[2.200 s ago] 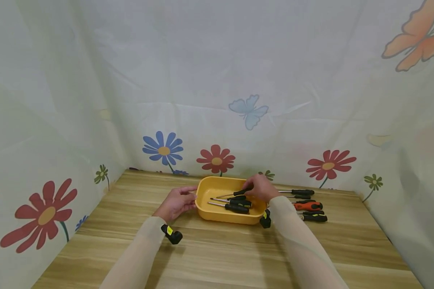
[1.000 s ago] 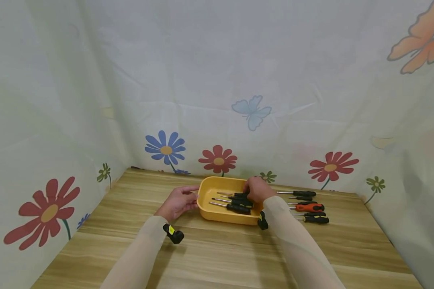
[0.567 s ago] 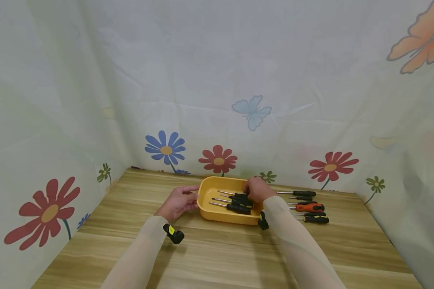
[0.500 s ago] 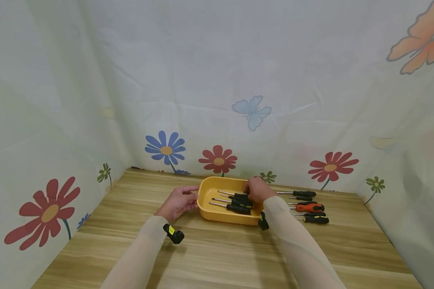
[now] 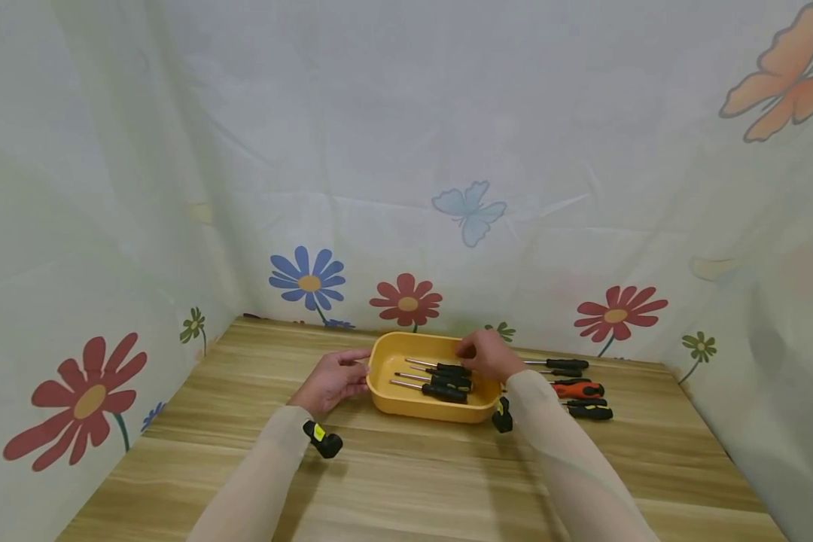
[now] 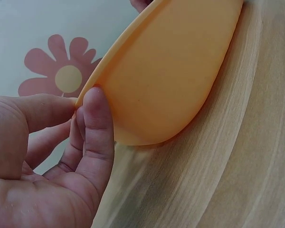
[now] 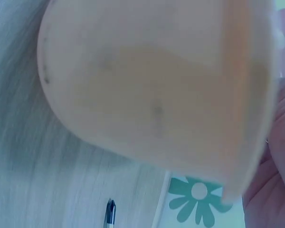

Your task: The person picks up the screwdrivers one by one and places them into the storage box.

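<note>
A yellow plastic basin [image 5: 420,410] sits toward the back of the wooden table, with several black-handled screwdrivers [image 5: 445,393] lying side by side in it, shafts pointing left. My left hand [image 5: 332,382] pinches the basin's left rim; in the left wrist view the thumb and fingers meet at the yellow rim [image 6: 99,71]. Over the basin's right end is my right hand [image 5: 489,355], its loosely bent fingers just above the handles and no tool visible in them. The right wrist view is mostly filled by the basin's blurred outer wall [image 7: 133,95], with part of the hand at its edge.
To the right of the basin, a row of screwdrivers lies on the table [image 5: 393,489], several black-handled [image 5: 569,364] and one orange-handled [image 5: 579,390]; the right forearm partly covers their shafts. A flower-printed white curtain [image 5: 352,226] encloses the back and sides.
My right hand first set a screwdriver down beside the others in the basin, then let go and drew slightly right and up, uncovering its handle. The left hand keeps its place.
</note>
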Demonstrator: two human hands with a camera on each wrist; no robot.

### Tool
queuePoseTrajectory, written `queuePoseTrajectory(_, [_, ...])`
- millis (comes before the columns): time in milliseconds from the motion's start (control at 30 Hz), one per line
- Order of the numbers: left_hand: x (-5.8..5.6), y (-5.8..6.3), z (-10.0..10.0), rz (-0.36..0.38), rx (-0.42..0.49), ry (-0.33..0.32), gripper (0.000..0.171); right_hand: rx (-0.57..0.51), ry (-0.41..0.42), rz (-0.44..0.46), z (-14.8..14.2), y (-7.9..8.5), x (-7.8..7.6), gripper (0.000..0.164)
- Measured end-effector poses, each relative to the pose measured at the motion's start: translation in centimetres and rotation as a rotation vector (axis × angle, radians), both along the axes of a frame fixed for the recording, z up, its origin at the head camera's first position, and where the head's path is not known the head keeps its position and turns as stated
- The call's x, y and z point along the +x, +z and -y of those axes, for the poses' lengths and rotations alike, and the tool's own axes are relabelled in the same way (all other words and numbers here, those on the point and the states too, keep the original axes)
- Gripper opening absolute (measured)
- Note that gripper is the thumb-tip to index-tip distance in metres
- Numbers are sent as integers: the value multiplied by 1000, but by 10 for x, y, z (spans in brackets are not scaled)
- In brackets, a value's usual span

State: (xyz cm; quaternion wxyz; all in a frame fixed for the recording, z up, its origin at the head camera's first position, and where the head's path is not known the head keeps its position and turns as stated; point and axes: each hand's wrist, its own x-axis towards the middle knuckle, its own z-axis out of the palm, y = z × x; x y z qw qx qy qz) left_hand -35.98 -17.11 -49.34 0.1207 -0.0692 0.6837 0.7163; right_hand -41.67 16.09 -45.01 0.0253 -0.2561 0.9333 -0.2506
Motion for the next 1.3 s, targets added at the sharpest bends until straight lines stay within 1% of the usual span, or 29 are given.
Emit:
queuePoseTrajectory(167, [0, 0, 0, 0, -1, 8, 44, -85, -18, 24, -8, 5, 6, 22])
queuePoseTrajectory(267, [-1, 0, 0, -4, -2, 5, 44, -109, -21, 35, -12, 9, 9, 23])
queuePoseTrajectory(400, [-1, 0, 1, -9, -3, 3, 44, -126, -26, 21, -18, 12, 14, 22])
queuePoseTrajectory(533, [0, 0, 2, -10, -1, -4, 44, -174, -33, 16, -25, 13, 18, 21])
queuePoseTrajectory(700, [2, 1, 3, -9, 5, -6, 44, -230, -70, 47, -34, 13, 25, 20])
queuePoseTrajectory(800, [2, 1, 2, -7, 5, -5, 44, -248, -94, 52, -41, 13, 29, 21])
queuePoseTrajectory(967, [3, 2, 1, -2, 0, -1, 44, -254, -113, 38, -53, 13, 34, 22])
queuePoseTrajectory(1133, [3, 3, 1, -3, 1, 1, 44, -299, -151, 78, -65, 13, 37, 25])
queuePoseTrajectory(1300, [2, 2, -1, -8, 3, 0, 44, -342, -151, 105, -74, 13, 42, 29])
